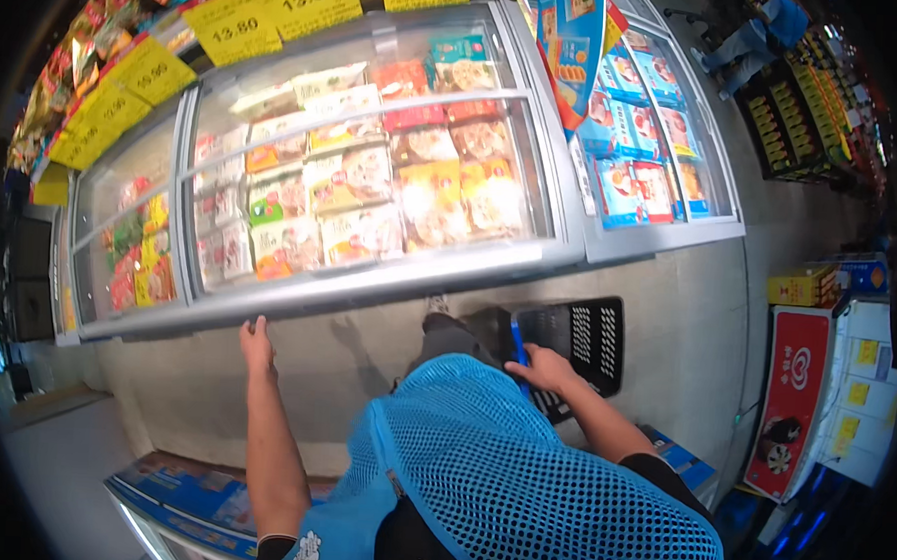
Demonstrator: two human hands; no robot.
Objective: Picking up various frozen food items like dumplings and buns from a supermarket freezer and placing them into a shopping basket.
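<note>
My left hand (257, 344) is in the air just short of the front rail (358, 280) of a glass-topped chest freezer. Nothing is in it, and its thumb and fingers are slightly apart. Whether the fingertips touch the rail I cannot tell. On my right side, my right hand (547, 368) grips the blue handle (519, 336) of a black plastic shopping basket (609, 347). No goods show in the visible part of the basket. Bags of frozen food (348, 178) lie in rows under the sliding glass lids, with glare over some of them.
A second freezer (661, 233) with blue packs adjoins on the right. Yellow price cards (234, 34) hang along the back, below snack bags (90, 62). Another freezer (184, 494) stands behind my left side. A red ice-cream freezer (788, 400) and a distant person (759, 38) are at right.
</note>
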